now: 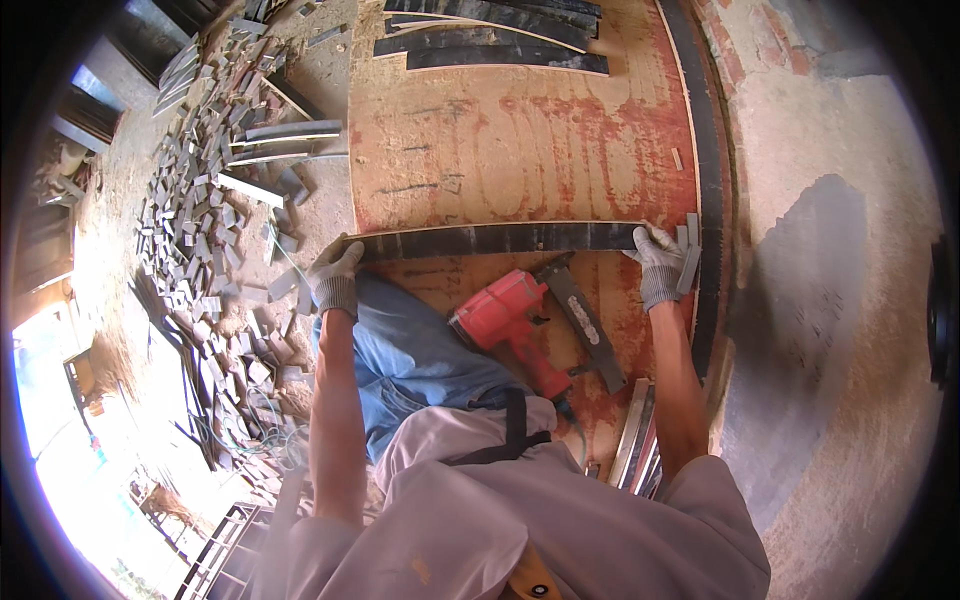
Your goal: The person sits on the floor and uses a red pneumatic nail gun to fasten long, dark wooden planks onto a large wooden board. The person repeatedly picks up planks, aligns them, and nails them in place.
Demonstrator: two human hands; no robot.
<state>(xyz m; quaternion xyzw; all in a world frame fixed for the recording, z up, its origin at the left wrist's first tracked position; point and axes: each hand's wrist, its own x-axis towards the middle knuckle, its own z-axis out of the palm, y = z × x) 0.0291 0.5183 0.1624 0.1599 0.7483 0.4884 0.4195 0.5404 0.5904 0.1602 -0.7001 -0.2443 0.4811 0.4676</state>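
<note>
Both hands wear light knitted gloves and hold a long black wooden strip (pixel 495 239) by its two ends, stretched sideways in front of me. My left hand (pixel 338 270) is closed on its left end. Round the right end, my right hand (pixel 655 262) is closed in the same way. Below the strip lies a red nail gun (pixel 500 312) with a long dark magazine (pixel 588 328) slanting to the right. It rests on a plywood sheet (pixel 520 150) stained with red, close to my jeans-clad leg (pixel 410 340).
Several black-faced curved strips (pixel 500 40) are stacked at the sheet's far end. Many small dark offcuts (pixel 200 230) litter the floor on the left. Small grey blocks (pixel 688 250) sit by my right hand, and more strips (pixel 635 435) lie near my right elbow. A wall (pixel 820 130) stands at right.
</note>
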